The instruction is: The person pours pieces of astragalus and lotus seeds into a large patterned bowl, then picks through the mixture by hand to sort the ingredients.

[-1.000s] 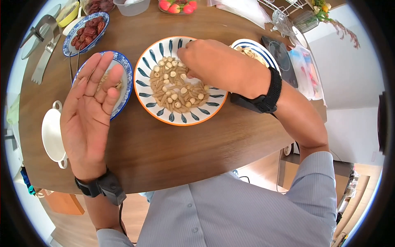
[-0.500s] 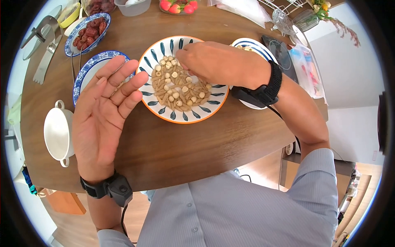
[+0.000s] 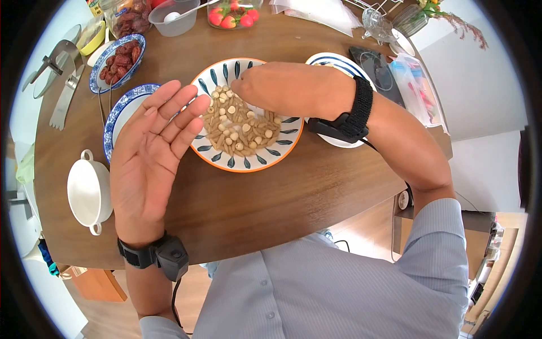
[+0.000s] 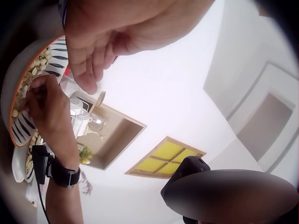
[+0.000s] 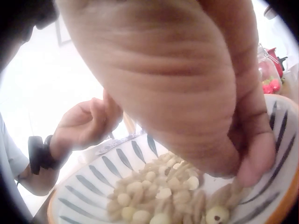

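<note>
A deep orange-rimmed bowl (image 3: 248, 163) with dark leaf strokes holds a pile of brown elongated pieces (image 3: 240, 150) and round pale lotus seeds (image 3: 232, 109). My right hand (image 3: 293, 87) is over its far right part, wrist bent and fingers curled down. In the right wrist view, fingertips (image 5: 257, 161) reach right to the brown pieces at the pile's edge; I cannot tell whether anything is pinched. My left hand (image 3: 152, 158) is raised palm up, fingers extended and slightly bent, with nothing in it. It overlaps a blue-rimmed bowl (image 3: 117, 118) and the striped bowl's left rim in the head view.
A white two-handled bowl (image 3: 89, 192) stands left of the left hand. Behind are a blue-patterned dish of red dates (image 3: 119, 65), a clear tub (image 3: 172, 22) and a jar of strawberries (image 3: 231, 14). A blue-lined white plate (image 3: 344, 144) lies partly under the right wrist.
My left hand has moved right, toward the striped bowl. My right hand stays over that bowl, shifting slightly. The head view has tilted a little, showing more of the table's far side.
</note>
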The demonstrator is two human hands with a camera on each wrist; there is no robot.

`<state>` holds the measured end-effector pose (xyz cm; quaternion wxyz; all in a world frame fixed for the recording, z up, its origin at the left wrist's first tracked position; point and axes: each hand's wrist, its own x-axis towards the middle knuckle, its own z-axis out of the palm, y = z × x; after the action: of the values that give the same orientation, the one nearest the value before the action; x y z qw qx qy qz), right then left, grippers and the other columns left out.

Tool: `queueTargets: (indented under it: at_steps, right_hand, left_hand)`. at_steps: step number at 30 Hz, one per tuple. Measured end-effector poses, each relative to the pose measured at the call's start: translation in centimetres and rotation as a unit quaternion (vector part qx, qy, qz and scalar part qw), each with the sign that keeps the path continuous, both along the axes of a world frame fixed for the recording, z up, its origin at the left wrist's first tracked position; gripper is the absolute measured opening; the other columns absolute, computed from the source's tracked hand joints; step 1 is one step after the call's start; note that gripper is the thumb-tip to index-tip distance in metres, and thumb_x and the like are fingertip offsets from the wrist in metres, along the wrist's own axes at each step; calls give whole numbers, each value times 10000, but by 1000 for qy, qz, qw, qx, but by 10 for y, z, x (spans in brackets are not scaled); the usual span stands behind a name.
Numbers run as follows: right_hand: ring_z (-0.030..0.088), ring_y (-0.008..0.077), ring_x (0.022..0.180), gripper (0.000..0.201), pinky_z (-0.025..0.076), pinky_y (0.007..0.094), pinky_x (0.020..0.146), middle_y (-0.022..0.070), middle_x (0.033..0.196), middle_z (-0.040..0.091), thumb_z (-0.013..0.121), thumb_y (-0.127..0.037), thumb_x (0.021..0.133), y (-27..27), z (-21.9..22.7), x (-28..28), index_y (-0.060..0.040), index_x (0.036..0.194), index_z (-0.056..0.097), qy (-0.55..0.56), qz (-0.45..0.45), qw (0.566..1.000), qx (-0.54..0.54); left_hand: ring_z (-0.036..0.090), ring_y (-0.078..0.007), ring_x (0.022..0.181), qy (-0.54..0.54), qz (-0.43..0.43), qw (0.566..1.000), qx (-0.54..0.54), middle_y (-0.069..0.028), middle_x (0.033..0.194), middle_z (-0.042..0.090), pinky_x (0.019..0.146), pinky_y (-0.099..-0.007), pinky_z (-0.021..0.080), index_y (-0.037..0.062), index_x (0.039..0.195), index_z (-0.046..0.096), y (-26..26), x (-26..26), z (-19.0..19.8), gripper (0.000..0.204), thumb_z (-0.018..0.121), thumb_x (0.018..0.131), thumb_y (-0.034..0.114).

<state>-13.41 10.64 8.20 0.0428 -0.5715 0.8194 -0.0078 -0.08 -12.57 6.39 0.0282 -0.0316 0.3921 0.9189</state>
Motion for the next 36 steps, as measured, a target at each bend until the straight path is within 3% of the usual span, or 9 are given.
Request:
queueTargets:
  at_steps: [7, 13, 19, 24, 29, 31, 32, 34, 36]
  right_hand:
    - [736, 327, 893, 124, 600, 391, 780, 169, 965, 742, 624, -51, 886, -8, 7, 0, 0, 906, 735, 46, 12, 995, 83]
    - [680, 350, 876, 93, 562, 387, 770, 187, 876, 658, 605, -28, 850, 7, 6, -3, 40, 908, 633, 62, 98, 993, -19]
    - [660, 350, 892, 74, 551, 387, 797, 182, 884, 647, 597, -8, 842, -8, 14, 8, 46, 891, 610, 48, -3, 994, 96]
    - [666, 355, 879, 93, 551, 398, 784, 178, 878, 662, 622, -19, 844, 5, 0, -5, 49, 907, 624, 69, 100, 992, -24]
    - [679, 330, 846, 124, 553, 400, 762, 136, 894, 674, 654, -102, 886, -8, 30, -17, 2, 953, 649, 52, 96, 994, 11]
    - [638, 344, 744, 76, 533, 379, 735, 138, 805, 658, 648, 7, 883, -34, 61, -4, -2, 956, 632, -233, -88, 965, -78]
    - [638, 344, 744, 76, 533, 379, 735, 138, 805, 658, 648, 7, 883, -43, 65, -5, -2, 956, 632, -232, -90, 965, -79]
    - [630, 320, 800, 184, 515, 386, 704, 203, 885, 624, 690, -51, 905, -59, 65, -7, 65, 1005, 587, -142, 175, 954, -198]
    - [629, 327, 803, 184, 514, 390, 714, 200, 884, 625, 688, -53, 907, -65, 51, -6, 61, 1008, 584, -88, 213, 952, -201]
  left_hand:
    - [532, -391, 1380, 16, -10, 1000, 25, -307, 1440, 540, 1178, -444, 451, -153, 1425, 441, 10, -12, -1, 464, 411, 1087, 162]
    - [435, -391, 1461, 30, -51, 998, 31, -313, 1537, 441, 1239, -439, 378, -145, 1498, 360, 0, -18, -7, 490, 348, 1112, 155]
    - [402, -411, 1478, 41, -55, 996, 64, -324, 1563, 398, 1241, -440, 375, -146, 1517, 323, -12, -14, -16, 508, 316, 1123, 175]
    - [350, -421, 1504, 50, -70, 992, 91, -341, 1578, 362, 1258, -436, 346, -156, 1522, 302, -9, -8, -13, 530, 301, 1129, 199]
    - [322, -414, 1520, 33, -41, 988, 147, -340, 1587, 346, 1268, -456, 319, -162, 1522, 292, -8, -8, -8, 551, 270, 1134, 228]
    - [332, -413, 1516, 12, -32, 984, 178, -339, 1583, 353, 1271, -468, 308, -164, 1518, 296, -10, -8, -12, 559, 259, 1136, 243]
    - [348, -414, 1505, 33, -78, 971, 224, -337, 1574, 366, 1273, -480, 300, -163, 1512, 306, -13, -9, -20, 563, 249, 1139, 255]
    - [365, -414, 1495, 52, -129, 953, 269, -336, 1565, 378, 1275, -492, 291, -162, 1505, 317, -11, -11, -32, 568, 238, 1142, 266]
    - [402, -410, 1469, 135, -180, 924, 309, -329, 1548, 400, 1273, -502, 294, -160, 1497, 324, -8, -12, -41, 575, 236, 1146, 287]
